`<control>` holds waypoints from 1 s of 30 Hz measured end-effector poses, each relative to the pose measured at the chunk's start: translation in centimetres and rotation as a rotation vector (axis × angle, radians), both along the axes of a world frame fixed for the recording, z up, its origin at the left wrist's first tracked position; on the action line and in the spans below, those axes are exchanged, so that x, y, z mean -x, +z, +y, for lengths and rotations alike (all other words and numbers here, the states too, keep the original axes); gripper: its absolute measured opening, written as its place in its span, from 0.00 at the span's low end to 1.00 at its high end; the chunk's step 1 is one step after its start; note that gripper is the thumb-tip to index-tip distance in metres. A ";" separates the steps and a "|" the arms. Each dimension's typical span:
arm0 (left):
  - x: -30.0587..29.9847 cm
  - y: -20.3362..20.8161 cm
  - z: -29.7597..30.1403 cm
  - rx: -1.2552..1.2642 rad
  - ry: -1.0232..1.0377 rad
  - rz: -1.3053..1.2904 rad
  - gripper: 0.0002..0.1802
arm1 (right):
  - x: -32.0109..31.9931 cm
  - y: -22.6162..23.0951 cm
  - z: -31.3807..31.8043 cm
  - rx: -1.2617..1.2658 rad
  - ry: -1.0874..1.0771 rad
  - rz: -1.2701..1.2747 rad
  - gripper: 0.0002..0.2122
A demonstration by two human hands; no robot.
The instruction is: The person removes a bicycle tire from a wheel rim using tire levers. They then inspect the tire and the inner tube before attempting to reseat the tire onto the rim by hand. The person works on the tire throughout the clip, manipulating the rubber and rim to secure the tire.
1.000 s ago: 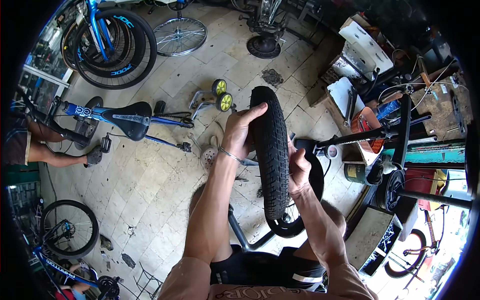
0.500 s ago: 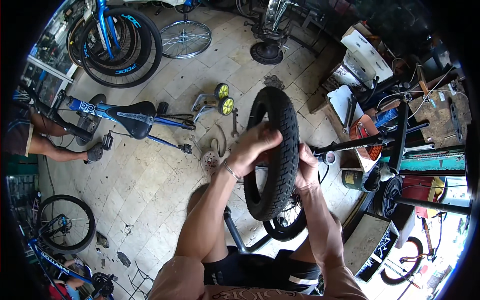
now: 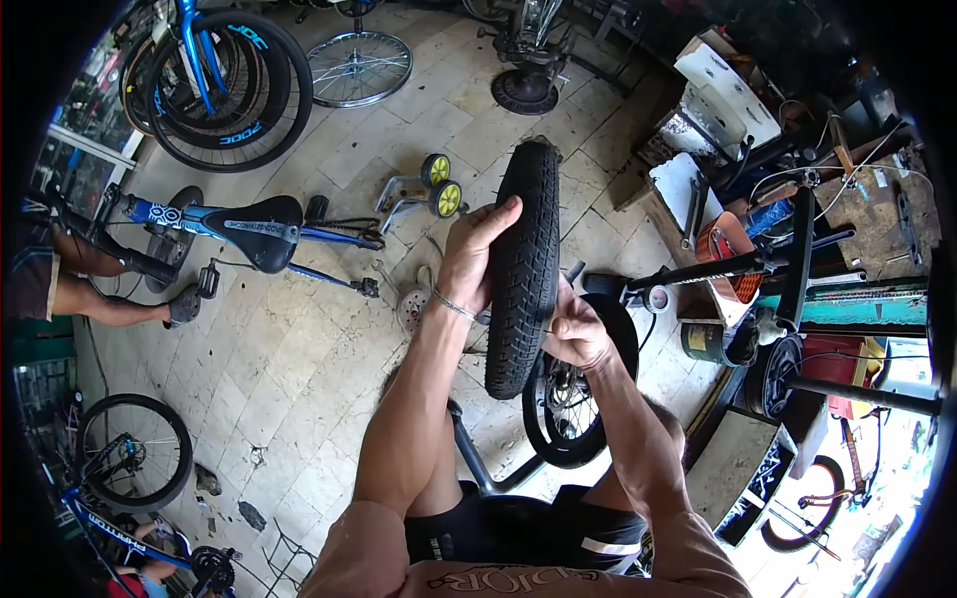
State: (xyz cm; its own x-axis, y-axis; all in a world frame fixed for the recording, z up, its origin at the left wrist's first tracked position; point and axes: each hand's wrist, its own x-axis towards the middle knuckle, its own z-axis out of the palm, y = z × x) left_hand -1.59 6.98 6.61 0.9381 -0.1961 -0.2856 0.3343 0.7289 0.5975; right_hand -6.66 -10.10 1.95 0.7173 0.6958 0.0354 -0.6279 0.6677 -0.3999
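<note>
Tyre, black, one: middle of scene, held on edge, tread facing me, likely for easy viewing and turning. Left hand: gripping its left side, thumb over tread. Right hand: bunched against its right side, lower, fingertips partly hidden. Wheel: nearer, to the right, perhaps kept within reach. Containers, right: orange basket and dark tin, contents indistinct.
</note>
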 end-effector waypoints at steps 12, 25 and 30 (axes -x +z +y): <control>3.2 0.6 0.1 -0.074 -0.373 -0.115 0.27 | -1.9 -0.4 -1.5 0.145 -0.311 0.119 0.23; 0.5 -0.1 -1.6 0.100 0.000 0.002 0.16 | 1.0 0.1 -0.1 -0.067 -0.199 0.065 0.30; 0.0 -1.8 0.7 0.074 -0.012 0.022 0.24 | 0.4 1.8 1.2 0.129 -0.122 0.071 0.32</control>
State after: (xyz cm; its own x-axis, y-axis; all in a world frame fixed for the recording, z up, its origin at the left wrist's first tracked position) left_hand -1.55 7.64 4.85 0.9294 -0.2283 -0.2899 0.3551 0.7670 0.5345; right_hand -7.11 -8.92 3.76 0.7944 0.5987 -0.1024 -0.5749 0.6867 -0.4449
